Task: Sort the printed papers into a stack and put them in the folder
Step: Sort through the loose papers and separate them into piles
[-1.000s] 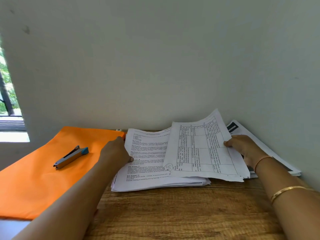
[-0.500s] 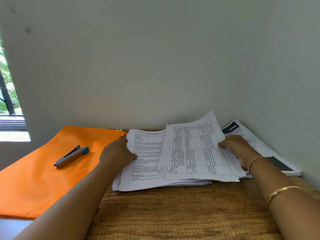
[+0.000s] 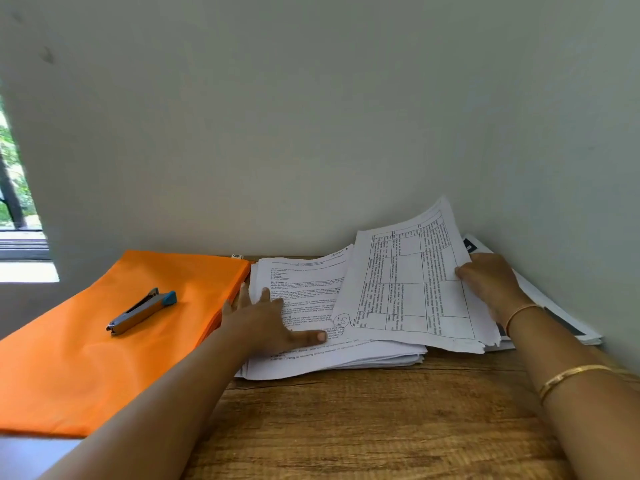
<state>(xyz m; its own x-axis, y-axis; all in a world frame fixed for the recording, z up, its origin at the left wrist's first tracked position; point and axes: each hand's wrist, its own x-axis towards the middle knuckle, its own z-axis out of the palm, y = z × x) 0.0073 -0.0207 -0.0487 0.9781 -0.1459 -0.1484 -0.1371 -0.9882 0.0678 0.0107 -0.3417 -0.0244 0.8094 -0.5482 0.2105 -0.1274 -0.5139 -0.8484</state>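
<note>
Hands tell most of it: the left hand (image 3: 263,320) lies flat with its fingers spread on the stack of papers (image 3: 311,362), pressing it to the table (image 3: 346,427). The right hand (image 3: 491,282) grips the right edge of a gridded sheet (image 3: 408,289), thumb on top and the fingers out of sight beneath. That sheet is lifted at its far end and sits askew. Its near left corner overlaps the stack, and its right half hangs over some loose papers (image 3: 561,313) lying against the wall (image 3: 311,133). From where I stand, the job looks like bringing this sheet across onto the stack. Doing it well seems to mean keeping the left palm down so the pile does not fan out, then turning the sheet until its long edges run with those below. After that it can be lowered from the left corner, with the left hand sliding out to pat it flat. Its near edge looks ragged, so a gentle pull is wiser than a tug. The loose papers are not yet gathered, so the sorting seems only partly done. Just left of the stack, touching or nearly so, lies the orange folder (image 3: 104,341), closed. A stapler (image 3: 142,311) rests on it and would have to come off before anything goes inside.
</note>
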